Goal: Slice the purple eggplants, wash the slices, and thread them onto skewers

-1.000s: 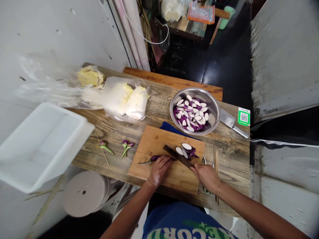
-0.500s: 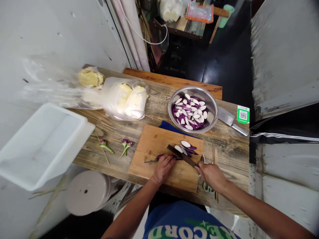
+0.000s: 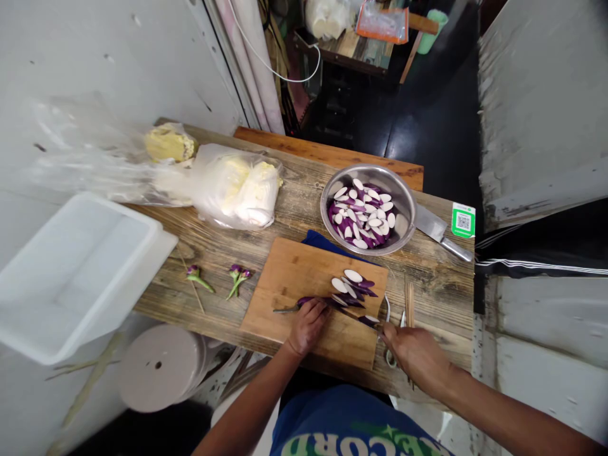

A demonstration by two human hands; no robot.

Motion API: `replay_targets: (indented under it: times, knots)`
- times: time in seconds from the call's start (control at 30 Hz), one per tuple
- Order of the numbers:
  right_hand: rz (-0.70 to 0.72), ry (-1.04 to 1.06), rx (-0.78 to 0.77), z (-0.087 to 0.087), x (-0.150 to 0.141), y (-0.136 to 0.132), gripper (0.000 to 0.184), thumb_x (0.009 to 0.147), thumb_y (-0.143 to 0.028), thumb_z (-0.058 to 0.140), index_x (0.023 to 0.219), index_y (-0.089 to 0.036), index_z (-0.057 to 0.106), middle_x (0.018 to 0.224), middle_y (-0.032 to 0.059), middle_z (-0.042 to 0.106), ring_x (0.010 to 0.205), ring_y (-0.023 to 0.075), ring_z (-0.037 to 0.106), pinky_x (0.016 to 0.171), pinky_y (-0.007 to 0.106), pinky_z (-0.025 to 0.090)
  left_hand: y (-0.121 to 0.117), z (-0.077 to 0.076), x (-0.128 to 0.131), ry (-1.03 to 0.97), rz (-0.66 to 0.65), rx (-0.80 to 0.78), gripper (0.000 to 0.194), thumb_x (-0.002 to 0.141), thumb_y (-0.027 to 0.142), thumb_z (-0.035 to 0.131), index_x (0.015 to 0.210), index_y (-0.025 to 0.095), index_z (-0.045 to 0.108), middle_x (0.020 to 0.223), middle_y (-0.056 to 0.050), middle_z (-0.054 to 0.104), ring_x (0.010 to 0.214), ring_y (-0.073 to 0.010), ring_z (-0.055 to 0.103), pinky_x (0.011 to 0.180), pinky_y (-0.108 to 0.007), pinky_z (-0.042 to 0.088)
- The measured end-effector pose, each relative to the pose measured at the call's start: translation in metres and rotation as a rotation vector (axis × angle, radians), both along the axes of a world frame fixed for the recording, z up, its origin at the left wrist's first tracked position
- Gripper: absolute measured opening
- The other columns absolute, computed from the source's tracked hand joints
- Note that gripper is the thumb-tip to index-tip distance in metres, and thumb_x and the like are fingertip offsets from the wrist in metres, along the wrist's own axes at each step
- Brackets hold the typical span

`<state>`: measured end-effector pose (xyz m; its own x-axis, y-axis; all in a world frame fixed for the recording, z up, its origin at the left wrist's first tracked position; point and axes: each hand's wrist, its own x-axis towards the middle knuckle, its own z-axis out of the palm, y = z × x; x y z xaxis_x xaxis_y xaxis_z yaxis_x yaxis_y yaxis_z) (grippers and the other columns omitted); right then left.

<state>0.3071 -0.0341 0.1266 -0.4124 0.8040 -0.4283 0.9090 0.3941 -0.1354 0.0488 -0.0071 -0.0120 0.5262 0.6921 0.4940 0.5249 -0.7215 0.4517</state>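
Observation:
My left hand [image 3: 308, 326] is closed over a purple eggplant [image 3: 304, 301], pressing it onto the wooden cutting board [image 3: 285, 269]. The eggplant's stem end points left. My right hand [image 3: 418, 356] grips a knife [image 3: 352, 315] by its handle, which the fingers hide. Its blade shows nearly edge-on at the cut end of the eggplant, just right of my left fingers. One slice [image 3: 368, 320] lies against the blade near the handle. Several oval slices [image 3: 352, 276] with white flesh and purple skin rest on the board's right part.
Behind the board stands a steel bowl [image 3: 327, 218] of eggplant slices, with a cleaver [image 3: 431, 223] beside it. Cut eggplant tops [image 3: 237, 275], bagged cabbages [image 3: 242, 190] and a white plastic bin [image 3: 90, 253] are leftward. Scissors [image 3: 391, 358] and thin sticks [image 3: 409, 304] lie right.
The knife has come down and toward me along the eggplant, with my right hand moving slightly right and nearer. Another slice now lies by the blade. My left hand still holds the eggplant.

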Motion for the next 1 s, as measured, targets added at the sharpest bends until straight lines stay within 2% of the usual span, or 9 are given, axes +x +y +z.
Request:
replay_targets:
  times: [0.3, 0.5, 0.77, 0.87, 1.0]
  knots:
    - [0.017, -0.002, -0.045, -0.006, -0.003, -0.003, 0.011, 0.084, -0.012, 0.044, 0.091, -0.014, 0.053, 0.067, 0.0052, 0.066, 0.060, 0.0147, 0.062, 0.051, 0.022, 0.035, -0.002, 0.000, 0.001, -0.048, 0.011, -0.014, 0.026, 0.088, 0.011, 0.043, 0.107, 0.014, 0.061, 0.100, -0.010, 0.065, 0.110, -0.0209, 0.049, 0.085, -0.037, 0.048]
    - [0.049, -0.041, -0.064, -0.012, -0.001, 0.000, 0.012, 0.087, -0.013, 0.043, 0.090, -0.014, 0.054, 0.062, 0.0045, 0.066, 0.057, 0.0171, 0.064, 0.048, 0.024, 0.034, -0.003, 0.000, 0.000, -0.025, 0.015, -0.022, 0.029, 0.089, 0.010, 0.040, 0.110, 0.016, 0.060, 0.102, -0.009, 0.064, 0.109, -0.0199, 0.050, 0.085, -0.037, 0.049]
    - [-0.020, -0.056, -0.057, -0.030, -0.039, 0.026, 0.023, 0.093, -0.025, 0.037, 0.087, -0.014, 0.056, 0.069, 0.0088, 0.069, 0.063, 0.0202, 0.067, 0.050, 0.024, 0.038, 0.000, 0.005, 0.002, -0.026, -0.012, -0.034, 0.033, 0.092, 0.013, 0.034, 0.115, 0.014, 0.057, 0.104, -0.011, 0.062, 0.108, -0.0202, 0.049, 0.087, -0.038, 0.048]
    - [-0.061, -0.028, -0.065, -0.029, -0.036, 0.028, 0.023, 0.094, -0.027, 0.037, 0.088, -0.015, 0.055, 0.070, 0.0075, 0.069, 0.065, 0.0196, 0.067, 0.052, 0.024, 0.038, -0.001, 0.008, -0.002, -0.013, -0.010, -0.016, 0.035, 0.091, 0.014, 0.034, 0.119, 0.014, 0.055, 0.109, -0.012, 0.061, 0.111, -0.0217, 0.048, 0.089, -0.039, 0.048]
    - [-0.088, -0.029, -0.071, -0.029, -0.023, 0.021, 0.024, 0.094, -0.028, 0.037, 0.086, -0.015, 0.055, 0.068, 0.0071, 0.069, 0.063, 0.0181, 0.067, 0.051, 0.022, 0.037, -0.001, 0.012, -0.014, 0.041, 0.061, -0.028, 0.038, 0.092, 0.017, 0.034, 0.126, 0.018, 0.050, 0.111, -0.011, 0.061, 0.109, -0.0212, 0.051, 0.091, -0.039, 0.046]
